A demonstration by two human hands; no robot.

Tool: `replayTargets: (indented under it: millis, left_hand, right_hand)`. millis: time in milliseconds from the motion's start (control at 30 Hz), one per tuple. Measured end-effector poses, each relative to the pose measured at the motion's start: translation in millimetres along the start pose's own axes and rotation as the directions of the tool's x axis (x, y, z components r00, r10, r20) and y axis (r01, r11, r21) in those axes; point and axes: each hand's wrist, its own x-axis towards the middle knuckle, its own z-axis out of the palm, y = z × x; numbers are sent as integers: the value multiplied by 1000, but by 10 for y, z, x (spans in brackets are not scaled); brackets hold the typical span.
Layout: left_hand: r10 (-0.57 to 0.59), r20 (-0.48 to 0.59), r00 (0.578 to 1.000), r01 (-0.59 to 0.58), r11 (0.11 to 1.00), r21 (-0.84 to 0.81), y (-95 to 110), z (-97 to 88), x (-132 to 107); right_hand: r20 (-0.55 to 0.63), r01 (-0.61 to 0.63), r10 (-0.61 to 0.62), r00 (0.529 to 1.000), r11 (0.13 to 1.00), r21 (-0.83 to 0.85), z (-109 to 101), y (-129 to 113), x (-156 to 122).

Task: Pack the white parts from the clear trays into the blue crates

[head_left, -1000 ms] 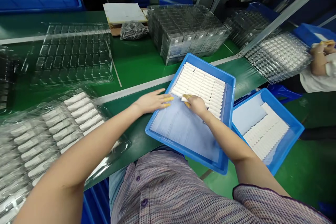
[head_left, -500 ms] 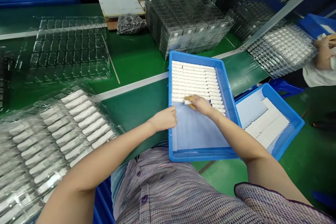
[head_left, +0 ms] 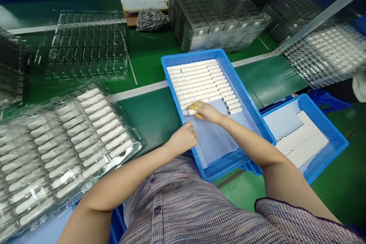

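My left hand (head_left: 184,136) is closed on the left rim of a blue plastic tray (head_left: 204,175). Inside that tray, rows of white cylindrical pieces (head_left: 200,80) lie side by side on a pale blue liner (head_left: 214,141). My right hand (head_left: 208,112), with yellow coverings on some fingertips, pinches a white cylindrical piece (head_left: 192,112) at the near left end of the rows. Its fingers hide part of that piece. On the right side of the tray, a shorter column of pieces (head_left: 233,103) reaches nearer to me than the row beside it.
At left lie clear plastic blister trays (head_left: 131,148) filled with white pieces. Behind them is a clear blister tray (head_left: 88,45); a tall stack of blister trays (head_left: 211,15) stands at the back. A second blue tray (head_left: 340,146) with white pieces sits at right, below a metal post (head_left: 314,17).
The blue tray has swung round, its far end shifting left in view. My right hand has moved with the white piece to the tray's left side. My left hand stays at the rim.
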Motion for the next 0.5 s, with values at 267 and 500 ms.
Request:
replayTargets:
  millis: [267,500]
  left_hand:
    - [-54,-38,998,53,998,-18,-40,63,-166]
    - [-87,-131,988,89,996,3,-46,175,-255]
  right_hand:
    - [32,177,-175,984,983,-49,175,-145,230]
    - [6,122,-122,992,990,-73,88,-168,183]
